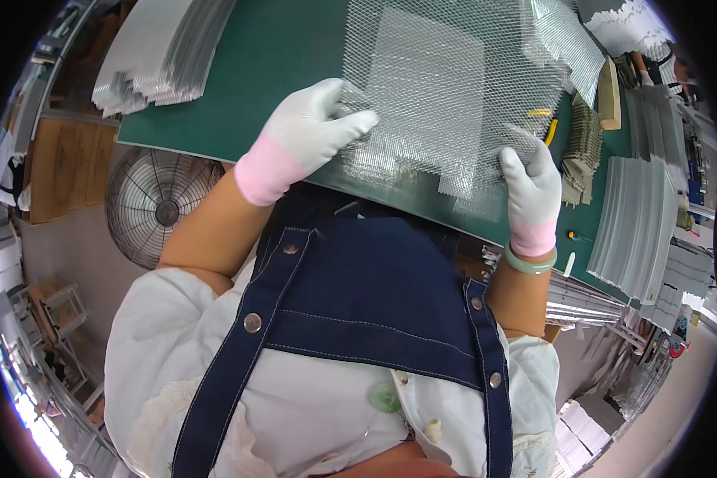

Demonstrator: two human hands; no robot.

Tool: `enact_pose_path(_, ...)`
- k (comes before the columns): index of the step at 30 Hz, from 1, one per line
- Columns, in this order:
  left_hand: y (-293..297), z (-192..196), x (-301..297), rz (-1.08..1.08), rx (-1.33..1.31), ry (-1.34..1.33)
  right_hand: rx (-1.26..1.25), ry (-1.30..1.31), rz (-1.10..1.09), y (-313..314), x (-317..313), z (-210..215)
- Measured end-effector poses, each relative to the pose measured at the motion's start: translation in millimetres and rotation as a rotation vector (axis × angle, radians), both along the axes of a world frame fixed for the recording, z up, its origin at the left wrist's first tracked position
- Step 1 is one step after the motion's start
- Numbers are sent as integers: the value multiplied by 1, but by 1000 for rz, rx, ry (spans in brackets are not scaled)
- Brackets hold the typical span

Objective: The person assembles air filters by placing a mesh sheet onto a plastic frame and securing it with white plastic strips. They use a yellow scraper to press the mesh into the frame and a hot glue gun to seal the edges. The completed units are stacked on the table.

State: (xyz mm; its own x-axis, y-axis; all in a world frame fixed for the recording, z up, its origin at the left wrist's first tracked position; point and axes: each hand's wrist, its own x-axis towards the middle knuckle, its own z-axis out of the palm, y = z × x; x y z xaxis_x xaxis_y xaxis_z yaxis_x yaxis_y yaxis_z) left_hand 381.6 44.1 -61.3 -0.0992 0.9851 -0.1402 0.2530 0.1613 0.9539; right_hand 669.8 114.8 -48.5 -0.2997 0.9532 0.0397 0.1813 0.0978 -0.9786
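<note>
L hand (315, 139) has the mesh sheet's (510, 95) near-left edge pinched btwn thumb + fingers, R hand (531, 191) same on the near right, prob so it hangs spread and doesn't flop. Sheet's btwn both grips, over the green table (271, 56). Paler mesh patch (426, 80) sits btwn them too, can't tell if over/under. Yellow-handled tool (551, 131) just beyond R grip, prob for quick reach.
</note>
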Motion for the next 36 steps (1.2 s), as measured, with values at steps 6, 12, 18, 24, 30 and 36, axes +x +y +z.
enact_pose_path(6, 18, -61, 30, 185, 199, 535, 168, -549, -288, 12, 0, -62)
enact_pose_path(12, 45, -80, 43, 110, -55, 776, 124, -983, -181, 34, -8, -100)
enact_pose_path(18, 45, -81, 49, 119, -133, 848, 212, -1045, -171, 34, -7, -108)
enact_pose_path(24, 42, -87, 49, 173, -67, 831, 117, -1025, -209, 28, -16, -96)
enact_pose_path(30, 49, -82, 45, 101, -106, 798, 164, -1006, -166, 46, -7, -104)
enact_pose_path(36, 52, -78, 41, 58, -214, 755, 122, -1044, -138, 45, -9, -97)
